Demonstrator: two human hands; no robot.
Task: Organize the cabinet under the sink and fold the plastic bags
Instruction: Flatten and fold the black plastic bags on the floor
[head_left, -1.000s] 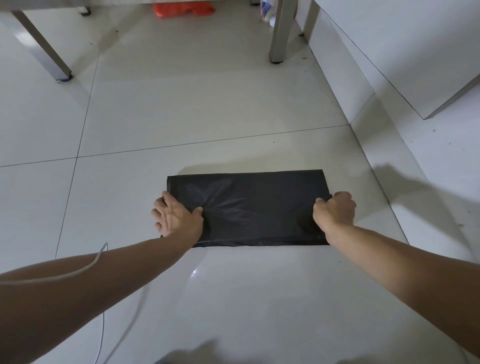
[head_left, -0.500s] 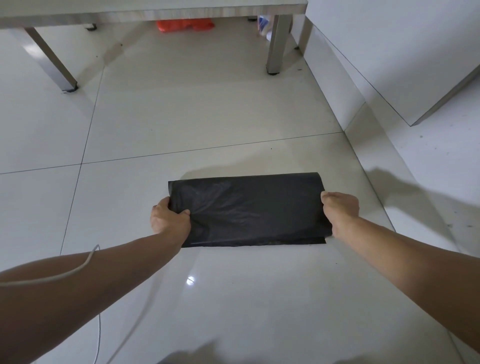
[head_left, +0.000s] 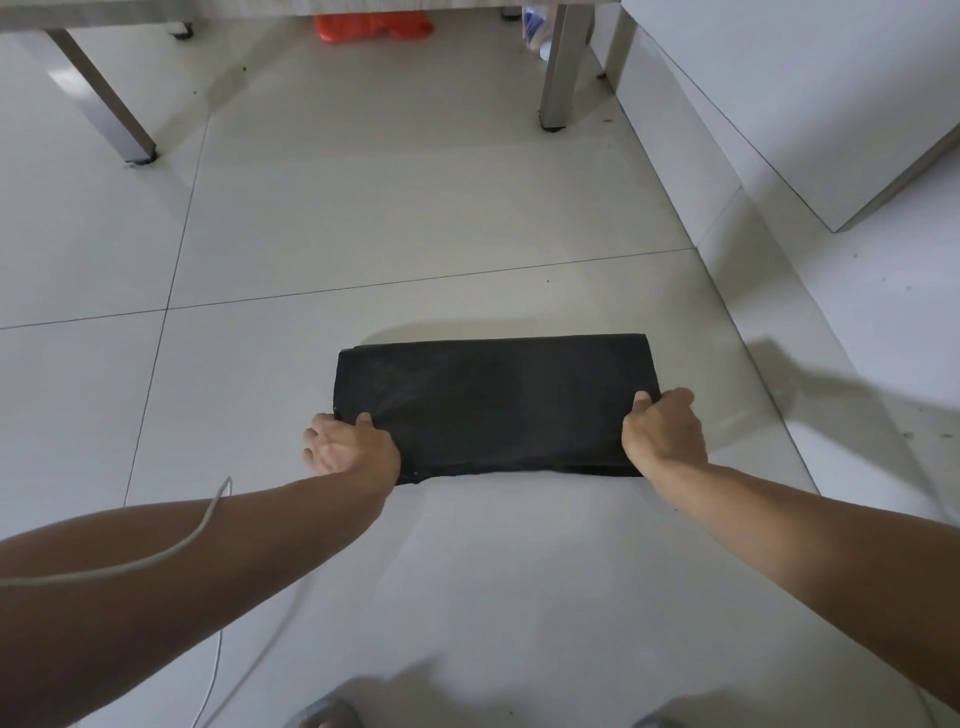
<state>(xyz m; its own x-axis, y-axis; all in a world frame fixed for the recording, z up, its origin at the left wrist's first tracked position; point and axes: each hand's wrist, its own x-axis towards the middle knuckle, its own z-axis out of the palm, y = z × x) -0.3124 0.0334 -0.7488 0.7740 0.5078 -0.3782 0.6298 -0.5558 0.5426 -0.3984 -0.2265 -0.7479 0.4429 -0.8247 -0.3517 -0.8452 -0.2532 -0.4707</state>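
Your left hand (head_left: 349, 440) and right hand (head_left: 664, 430) each seem to pinch an end of the bag (head_left: 493, 402), which lies flat on the floor (head_left: 415, 208), long axis running between them.

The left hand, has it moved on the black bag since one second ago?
Yes. The left hand slid back toward the person, from lying flat over the black bag to gripping its near left corner.
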